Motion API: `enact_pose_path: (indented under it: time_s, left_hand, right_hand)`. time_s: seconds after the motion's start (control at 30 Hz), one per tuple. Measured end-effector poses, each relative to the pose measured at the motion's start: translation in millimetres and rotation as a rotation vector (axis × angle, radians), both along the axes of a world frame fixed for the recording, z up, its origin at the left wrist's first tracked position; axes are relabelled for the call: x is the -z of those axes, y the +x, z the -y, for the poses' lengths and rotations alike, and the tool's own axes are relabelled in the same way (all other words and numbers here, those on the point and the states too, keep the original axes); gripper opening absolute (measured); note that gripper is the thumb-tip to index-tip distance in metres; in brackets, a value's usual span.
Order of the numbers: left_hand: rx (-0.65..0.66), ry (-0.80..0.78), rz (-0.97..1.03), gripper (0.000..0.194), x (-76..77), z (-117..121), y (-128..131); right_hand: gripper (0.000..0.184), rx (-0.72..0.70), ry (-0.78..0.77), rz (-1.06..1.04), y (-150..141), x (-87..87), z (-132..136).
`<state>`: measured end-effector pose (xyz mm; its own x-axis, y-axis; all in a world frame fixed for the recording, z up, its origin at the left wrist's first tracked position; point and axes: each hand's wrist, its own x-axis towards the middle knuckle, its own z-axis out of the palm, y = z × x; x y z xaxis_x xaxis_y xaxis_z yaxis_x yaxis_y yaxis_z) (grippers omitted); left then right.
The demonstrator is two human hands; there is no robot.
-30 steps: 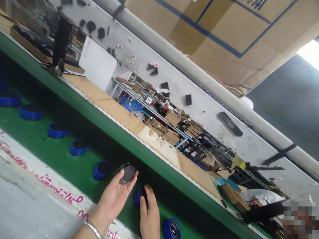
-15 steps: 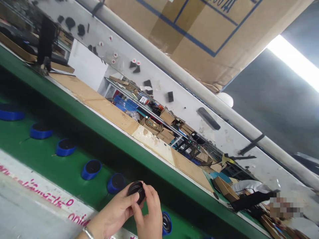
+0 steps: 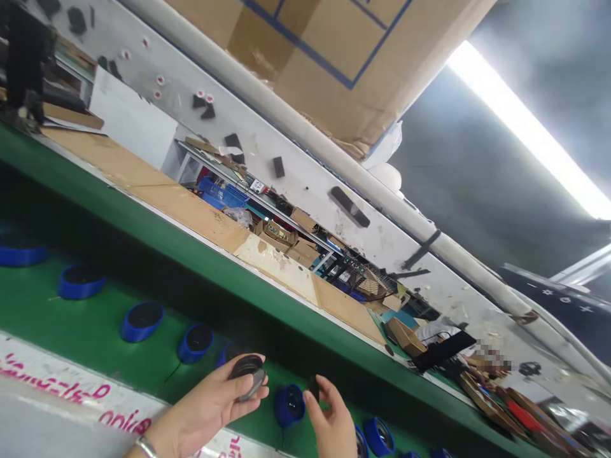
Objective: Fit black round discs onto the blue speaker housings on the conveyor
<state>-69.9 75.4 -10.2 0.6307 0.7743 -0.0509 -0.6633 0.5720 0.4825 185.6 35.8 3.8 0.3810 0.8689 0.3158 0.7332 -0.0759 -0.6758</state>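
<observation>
My left hand (image 3: 207,401) holds a small stack of black round discs (image 3: 248,375), with the thumb across them and the fingers curled underneath. To its right, my right hand (image 3: 333,421) pinches a thin dark piece (image 3: 313,385) between thumb and forefinger; its full shape is hard to make out. Between the hands a blue round housing (image 3: 289,407) with a dark, shiny inside sits on the green belt (image 3: 105,353). Another open blue housing (image 3: 379,436) is right of my right hand. Left of my hands, blue housings (image 3: 142,321) with flat black tops stand in a row.
A white ledge (image 3: 62,388) with pink writing borders the belt on the near side. Beyond the belt runs a cardboard-covered shelf (image 3: 191,213). A large cardboard box (image 3: 324,95) is overhead. At far right, another person works beside cardboard trays (image 3: 491,407).
My hands have moved apart. The left keeps the black discs, while the right has gone to the right with a thin dark piece. The view has shifted right.
</observation>
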Motion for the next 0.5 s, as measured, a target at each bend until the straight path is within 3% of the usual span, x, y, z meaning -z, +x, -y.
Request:
enact_pose_path:
  time_s: [0.17,0.33,0.5]
  left_hand:
    - [0.011,-0.018,-0.023,0.039,1.0,2,1]
    - [-0.018,-0.032,-0.038,0.038,-0.5,-2,-2]
    - [-0.027,-0.029,-0.032,0.039,0.9,-4,1]
  right_hand:
    - [0.035,-0.059,-0.010,0.297,-4,22.2,-1]
    - [0.039,0.065,-0.003,0.271,-2,23.9,-3]
    - [0.039,-0.024,-0.083,0.316,0,26.3,-3]
